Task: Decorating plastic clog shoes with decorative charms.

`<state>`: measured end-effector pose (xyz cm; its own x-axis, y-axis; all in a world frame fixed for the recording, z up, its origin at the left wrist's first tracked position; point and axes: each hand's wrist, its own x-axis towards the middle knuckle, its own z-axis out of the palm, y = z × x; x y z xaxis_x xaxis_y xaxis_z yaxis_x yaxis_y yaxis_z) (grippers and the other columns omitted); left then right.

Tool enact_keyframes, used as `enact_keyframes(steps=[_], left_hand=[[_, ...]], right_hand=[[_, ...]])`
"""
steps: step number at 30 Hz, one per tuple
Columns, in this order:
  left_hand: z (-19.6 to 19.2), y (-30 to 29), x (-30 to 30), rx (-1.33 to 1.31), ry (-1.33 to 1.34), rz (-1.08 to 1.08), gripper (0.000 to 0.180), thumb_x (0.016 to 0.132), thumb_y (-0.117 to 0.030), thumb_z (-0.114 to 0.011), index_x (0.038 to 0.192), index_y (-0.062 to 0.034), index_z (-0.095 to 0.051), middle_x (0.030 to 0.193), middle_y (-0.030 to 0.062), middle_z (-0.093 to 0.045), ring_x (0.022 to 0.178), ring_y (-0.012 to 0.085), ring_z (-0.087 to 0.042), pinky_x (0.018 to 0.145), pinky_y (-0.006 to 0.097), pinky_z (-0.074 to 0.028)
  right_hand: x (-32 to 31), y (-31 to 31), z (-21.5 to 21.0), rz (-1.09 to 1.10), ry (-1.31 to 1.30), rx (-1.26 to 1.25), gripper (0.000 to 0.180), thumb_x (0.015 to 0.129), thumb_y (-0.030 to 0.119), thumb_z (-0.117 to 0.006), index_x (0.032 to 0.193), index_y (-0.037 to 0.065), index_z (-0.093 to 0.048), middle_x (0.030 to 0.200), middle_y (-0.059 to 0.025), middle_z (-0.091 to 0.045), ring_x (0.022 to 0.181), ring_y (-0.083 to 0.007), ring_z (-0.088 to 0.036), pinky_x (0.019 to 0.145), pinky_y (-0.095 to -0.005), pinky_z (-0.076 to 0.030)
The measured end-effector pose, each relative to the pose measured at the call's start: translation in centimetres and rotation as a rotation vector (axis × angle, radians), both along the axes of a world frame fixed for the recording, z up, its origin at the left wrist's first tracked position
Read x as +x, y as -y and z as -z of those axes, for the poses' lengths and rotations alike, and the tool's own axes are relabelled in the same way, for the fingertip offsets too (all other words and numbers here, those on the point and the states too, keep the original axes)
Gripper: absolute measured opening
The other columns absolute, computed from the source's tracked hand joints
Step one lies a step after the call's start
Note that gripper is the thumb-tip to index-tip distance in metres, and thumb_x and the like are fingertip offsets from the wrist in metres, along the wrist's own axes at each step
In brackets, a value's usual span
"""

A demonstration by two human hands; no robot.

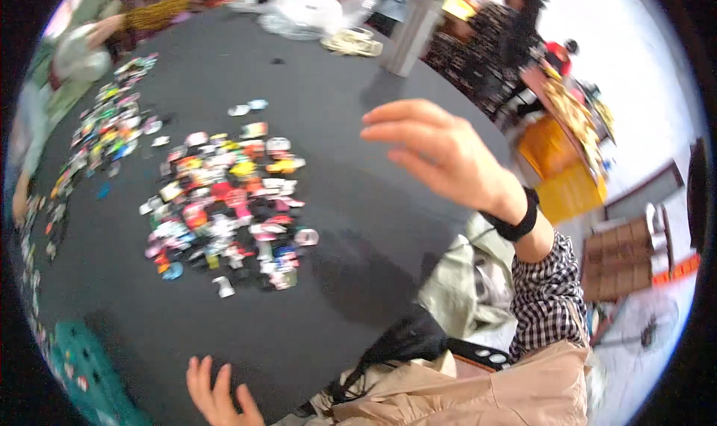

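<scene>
My right hand (448, 157) is raised over the right part of the dark round table (358, 254), its fingers stretched out and nothing in them. A black band circles that wrist below a checked sleeve. My left hand (220, 397) shows at the near edge with its fingers apart, also holding nothing. Between and beyond my hands lies a pile of small colourful shoe charms (228, 202), blurred and heaped together. At the near left sits a teal clog (93, 374) with holes and a few small charms on it. Neither hand touches the pile.
A second spread of small charms (112, 131) runs along the far left edge. A tall grey bottle (414, 30), a white cord bundle (351, 43) and clear plastic bags (299, 11) stand or lie at the back. Other people sit beyond; yellow bins (564, 176) are at right.
</scene>
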<state>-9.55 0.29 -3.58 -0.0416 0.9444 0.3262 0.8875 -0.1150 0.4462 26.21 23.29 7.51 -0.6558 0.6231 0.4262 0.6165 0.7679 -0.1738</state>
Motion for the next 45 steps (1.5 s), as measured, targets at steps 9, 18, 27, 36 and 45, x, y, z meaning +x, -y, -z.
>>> enact_keyframes(steps=[9, 18, 27, 36, 45], left_hand=[[2.0, -1.4, 0.8, 0.051, -0.052, 0.033, 0.023, 0.101, -0.009, -0.058, 0.114, 0.0058, -0.07, 0.13, 0.0255, -0.063, 0.126, 0.0444, -0.056, 0.109, 0.054, -0.043], [0.4, -2.8, 5.5, 0.165, -0.15, 0.211, 0.019, 0.099, -0.002, -0.058, 0.11, 0.0066, -0.071, 0.122, 0.026, -0.066, 0.112, 0.0418, -0.064, 0.098, 0.05, -0.052], [-1.4, -5.0, 13.3, -0.291, 0.384, 0.774, 0.022, 0.09, 0.011, -0.056, 0.106, 0.0077, -0.071, 0.103, 0.024, -0.071, 0.092, 0.0408, -0.07, 0.083, 0.046, -0.057], [2.5, -7.3, 19.8, -0.65, 0.303, 0.946, 0.031, 0.093, 0.006, -0.058, 0.122, 0.0003, -0.066, 0.124, 0.0187, -0.066, 0.115, 0.0376, -0.062, 0.1, 0.041, -0.049], [4.4, -6.0, 18.3, -0.66, 0.278, 0.739, 0.03, 0.095, 0.003, -0.058, 0.124, -0.0008, -0.065, 0.125, 0.0177, -0.067, 0.115, 0.0365, -0.062, 0.1, 0.041, -0.049]], right_hand=[[22.7, 12.3, 4.4, 0.903, -0.101, -0.217, 0.021, 0.096, 0.009, -0.063, 0.115, 0.001, -0.069, 0.105, -0.0123, -0.071, 0.099, -0.0238, -0.069, 0.087, -0.0321, -0.053], [37.5, 23.6, 33.0, 1.115, -0.107, -1.334, 0.057, 0.097, 0.05, -0.062, 0.134, 0.006, -0.061, 0.13, -0.0119, -0.064, 0.109, -0.0215, -0.064, 0.088, -0.0352, -0.054], [26.0, 22.7, 45.0, 0.984, -0.284, -0.746, 0.042, 0.086, 0.014, -0.066, 0.122, -0.003, -0.055, 0.112, -0.0291, -0.065, 0.106, -0.0422, -0.063, 0.093, -0.0473, -0.05], [18.3, 19.6, 44.4, 0.553, -0.394, -1.028, 0.038, 0.101, 0.022, -0.048, 0.128, -0.003, -0.059, 0.128, -0.0232, -0.062, 0.115, -0.0392, -0.062, 0.101, -0.0432, -0.05], [29.0, 21.5, 50.2, 1.946, -0.488, -0.719, 0.093, 0.076, 0.049, -0.083, 0.143, -0.003, -0.045, 0.135, -0.0318, -0.049, 0.124, -0.0458, -0.05, 0.104, -0.0496, -0.044]])
